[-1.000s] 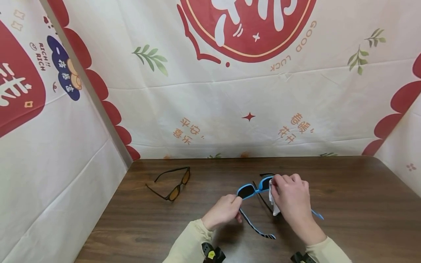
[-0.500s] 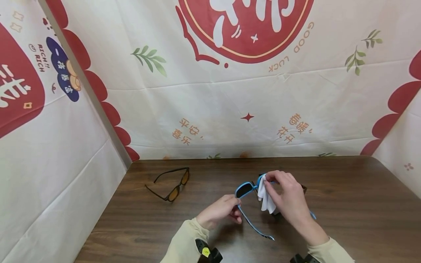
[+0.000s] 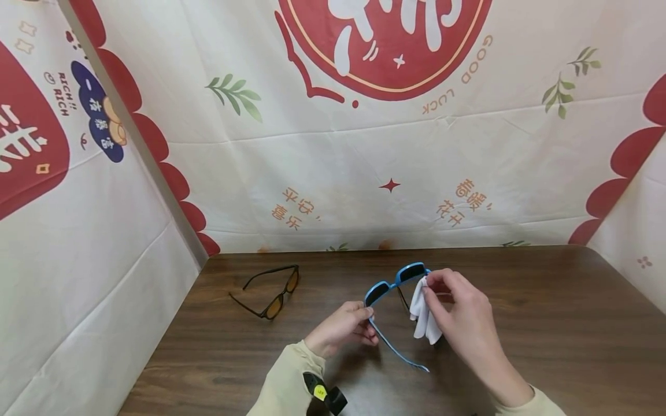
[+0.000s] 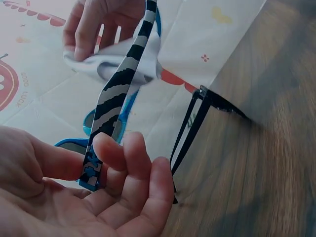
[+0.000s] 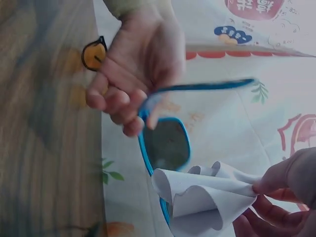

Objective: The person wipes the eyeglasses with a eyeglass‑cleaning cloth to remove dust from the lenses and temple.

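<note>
Blue-framed sunglasses with dark lenses are held up over the table. My left hand pinches them at the hinge corner between thumb and fingers. One temple, zebra-striped in the left wrist view, extends back toward me. My right hand pinches a white cloth, which hangs in folds beside the right lens. In the right wrist view the cloth covers part of the frame below the near lens. Behind the cloth, a black pair of glasses on the table is mostly hidden in the head view.
Black glasses with amber lenses lie with temples unfolded at the left of the brown wooden table. A printed white cloth backdrop rises along the table's far edge, with another panel at the left.
The sunglasses have moved left and up, tilting with the left hand. The right hand's cloth has come off the right lens, which now shows, and hangs lower in folds.
</note>
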The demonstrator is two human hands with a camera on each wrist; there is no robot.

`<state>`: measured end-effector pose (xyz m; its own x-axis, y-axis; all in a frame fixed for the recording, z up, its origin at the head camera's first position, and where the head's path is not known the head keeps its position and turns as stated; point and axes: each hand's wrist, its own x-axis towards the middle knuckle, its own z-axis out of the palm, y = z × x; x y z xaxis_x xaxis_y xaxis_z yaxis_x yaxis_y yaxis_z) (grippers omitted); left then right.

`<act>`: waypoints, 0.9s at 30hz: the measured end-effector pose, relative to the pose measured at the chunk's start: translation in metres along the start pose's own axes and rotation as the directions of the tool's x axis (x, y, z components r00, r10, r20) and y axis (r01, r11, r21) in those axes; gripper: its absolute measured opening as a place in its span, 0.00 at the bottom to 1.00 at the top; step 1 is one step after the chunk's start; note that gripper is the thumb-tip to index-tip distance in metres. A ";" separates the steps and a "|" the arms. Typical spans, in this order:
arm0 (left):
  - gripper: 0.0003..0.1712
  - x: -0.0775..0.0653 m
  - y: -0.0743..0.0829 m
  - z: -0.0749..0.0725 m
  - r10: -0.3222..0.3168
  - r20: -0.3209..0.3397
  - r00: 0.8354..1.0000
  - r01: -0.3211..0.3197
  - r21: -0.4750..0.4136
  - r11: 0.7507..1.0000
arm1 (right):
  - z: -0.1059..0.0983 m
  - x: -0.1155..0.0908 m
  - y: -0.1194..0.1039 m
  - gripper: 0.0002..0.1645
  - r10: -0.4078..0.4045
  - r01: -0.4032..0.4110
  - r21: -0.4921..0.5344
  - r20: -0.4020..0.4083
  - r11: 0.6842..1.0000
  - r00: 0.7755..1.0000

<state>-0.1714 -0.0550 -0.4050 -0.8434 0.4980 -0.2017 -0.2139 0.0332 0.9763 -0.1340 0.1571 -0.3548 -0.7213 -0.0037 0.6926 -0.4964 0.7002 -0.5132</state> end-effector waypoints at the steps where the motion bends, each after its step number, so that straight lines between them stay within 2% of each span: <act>1: 0.12 0.000 -0.001 -0.001 0.004 -0.010 1.000 -0.004 -0.003 1.000 | -0.003 0.002 0.000 0.13 0.005 -0.005 0.009 0.000 1.000 1.000; 4: 0.11 -0.001 -0.002 -0.005 0.013 -0.038 0.999 -0.013 -0.003 1.000 | -0.013 0.008 0.003 0.13 -0.001 0.001 0.029 -0.006 1.000 1.000; 9: 0.10 -0.005 -0.003 -0.010 0.023 -0.069 0.997 -0.023 0.013 1.000 | -0.031 0.019 0.013 0.14 -0.057 0.058 0.051 -0.038 0.997 0.998; 12: 0.10 -0.006 -0.003 -0.015 0.023 -0.080 0.997 -0.022 0.012 1.000 | -0.039 0.022 0.018 0.14 -0.076 0.078 0.034 -0.060 0.996 0.995; 19: 0.10 -0.009 -0.003 -0.024 0.034 -0.090 0.995 -0.034 0.007 0.999 | -0.041 0.012 0.033 0.14 -0.011 0.012 0.016 -0.011 1.000 1.000; 27: 0.09 -0.012 -0.003 -0.031 0.055 -0.080 0.995 -0.055 0.005 0.998 | -0.051 0.005 0.047 0.14 0.051 -0.049 0.023 -0.081 0.999 0.995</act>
<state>-0.1759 -0.0884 -0.4074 -0.8908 0.4280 -0.1529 -0.1643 0.0104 0.9864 -0.1368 0.2265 -0.3495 -0.7039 0.0900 0.7045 -0.4710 0.6832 -0.5579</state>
